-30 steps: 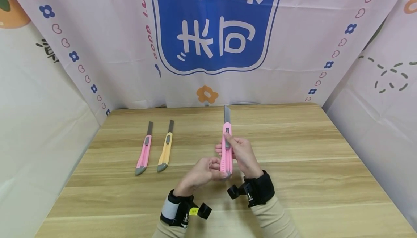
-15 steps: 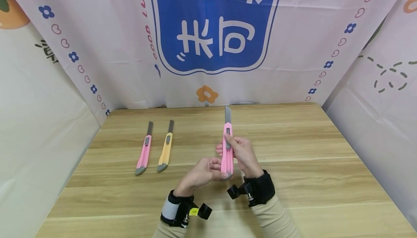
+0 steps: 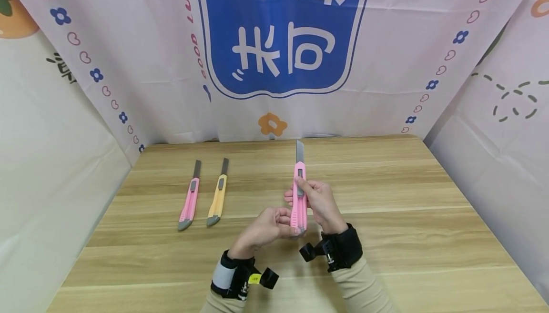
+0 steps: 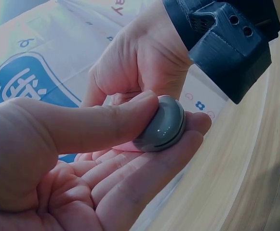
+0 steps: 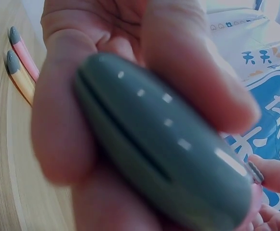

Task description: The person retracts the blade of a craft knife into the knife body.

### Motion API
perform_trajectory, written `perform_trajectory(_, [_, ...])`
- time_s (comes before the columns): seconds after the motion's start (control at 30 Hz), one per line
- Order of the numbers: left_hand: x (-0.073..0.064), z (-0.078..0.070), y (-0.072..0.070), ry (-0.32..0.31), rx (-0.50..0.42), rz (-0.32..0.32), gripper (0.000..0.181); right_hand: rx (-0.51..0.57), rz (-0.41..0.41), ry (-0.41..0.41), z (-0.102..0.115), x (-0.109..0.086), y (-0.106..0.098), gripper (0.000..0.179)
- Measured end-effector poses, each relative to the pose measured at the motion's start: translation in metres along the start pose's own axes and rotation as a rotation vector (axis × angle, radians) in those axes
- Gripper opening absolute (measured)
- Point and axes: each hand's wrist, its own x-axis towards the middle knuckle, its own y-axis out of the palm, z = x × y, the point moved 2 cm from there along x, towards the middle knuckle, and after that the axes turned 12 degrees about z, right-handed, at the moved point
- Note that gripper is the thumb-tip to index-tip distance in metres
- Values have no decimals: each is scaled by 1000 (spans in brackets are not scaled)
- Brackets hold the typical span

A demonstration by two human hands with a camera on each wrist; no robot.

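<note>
A pink utility knife [image 3: 299,215] with its grey blade [image 3: 299,151] slid out points away from me, held by both hands. My left hand [image 3: 267,226] pinches the knife's grey end cap [image 4: 165,126] between thumb and fingers. Higher on the body, my right hand [image 3: 324,204] grips the knife, its thumb on the grey slider. The end cap [image 5: 164,139] fills the middle of the right wrist view. On the table to the left lie another pink utility knife [image 3: 190,203] and a yellow utility knife [image 3: 218,196], side by side, blades out and pointing away.
The wooden table [image 3: 407,241] runs under both arms. A printed cloth [image 3: 386,65] with a blue sign hangs along its back edge, and pale cloth walls stand at left and right. Each wrist wears a black camera strap [image 3: 343,251].
</note>
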Motion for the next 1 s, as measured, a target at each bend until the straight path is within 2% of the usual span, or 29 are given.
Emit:
perform_trajectory(0.27, [1,1,-1,-7,-21,8,34,16,14,11,0,0,-1,36])
perform_trajectory(0.47, [3,2,-1,-16,-51,11,36,-41,13,29,1,-1,-4,44])
perform_trajectory(0.6, [2,2,-1,-29,-27,-8,37,-72,5,33,2,-3,-5,46])
perform_trajectory(0.8, [1,1,-2,-32,4,-33,37,-41,-5,16,3,-3,-6,49])
perform_trajectory(1.0, [0,0,-2,-29,-7,-56,36,-15,-18,8,1,-1,-3,53])
